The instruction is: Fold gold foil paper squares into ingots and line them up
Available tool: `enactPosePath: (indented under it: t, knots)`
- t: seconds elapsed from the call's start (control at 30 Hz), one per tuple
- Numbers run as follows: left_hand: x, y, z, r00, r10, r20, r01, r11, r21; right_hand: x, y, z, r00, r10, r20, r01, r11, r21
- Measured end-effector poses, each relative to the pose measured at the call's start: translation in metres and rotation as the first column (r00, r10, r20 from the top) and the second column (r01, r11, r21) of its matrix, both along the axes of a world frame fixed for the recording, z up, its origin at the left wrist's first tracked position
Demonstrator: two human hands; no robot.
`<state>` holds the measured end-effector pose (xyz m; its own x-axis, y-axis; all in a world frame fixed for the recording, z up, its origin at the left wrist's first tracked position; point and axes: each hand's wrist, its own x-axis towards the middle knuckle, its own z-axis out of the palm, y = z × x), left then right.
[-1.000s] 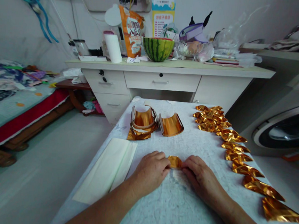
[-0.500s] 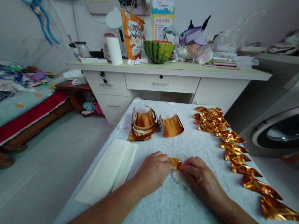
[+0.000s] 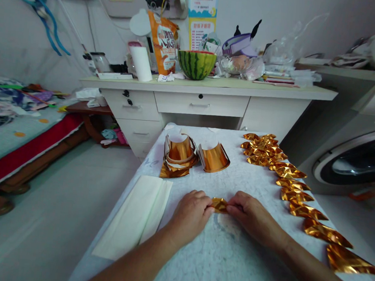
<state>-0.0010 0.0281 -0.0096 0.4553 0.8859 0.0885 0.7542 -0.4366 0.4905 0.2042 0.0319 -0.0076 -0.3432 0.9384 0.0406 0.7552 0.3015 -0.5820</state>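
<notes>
A small piece of gold foil [image 3: 219, 205] lies between my two hands, low over the cloth-covered table [image 3: 229, 266]. My left hand [image 3: 191, 213] pinches its left end, and my right hand [image 3: 249, 215] pinches its right end. Curved stacks of gold foil sheets [image 3: 180, 153] and a smaller curved stack [image 3: 215, 158] rest beyond my hands. On the left side lie pale paper sheets [image 3: 131, 218]. Along the right edge runs a row of folded, pointed gold foil pieces [image 3: 296, 194], crowded together at its far end.
Behind the table stands a white desk [image 3: 201, 88] with a half watermelon [image 3: 196, 65], an orange pouch [image 3: 164, 46] and a white roll [image 3: 141, 64]. A washing machine [image 3: 356, 124] is at right, a bed [image 3: 20, 137] at left.
My right hand has shifted slightly and its fingers are drawn closer together on the foil. The foil looks flatter and a bit wider between my hands. The view has moved slightly.
</notes>
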Motion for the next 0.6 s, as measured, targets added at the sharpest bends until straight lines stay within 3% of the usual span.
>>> enactPosePath:
  t: [0.27, 0.6]
  knots:
    - [0.003, 0.000, -0.001, 0.979, 0.114, -0.169, -0.104, 0.992, 0.069, -0.002, -0.004, -0.012, 0.984, -0.054, 0.171, 0.028, 0.988, 0.153]
    - [0.008, 0.000, -0.003, 0.943, 0.155, -0.295, -0.133, 0.987, 0.094, -0.009, -0.006, -0.015, 0.951, -0.109, 0.291, 0.031, 0.965, 0.261]
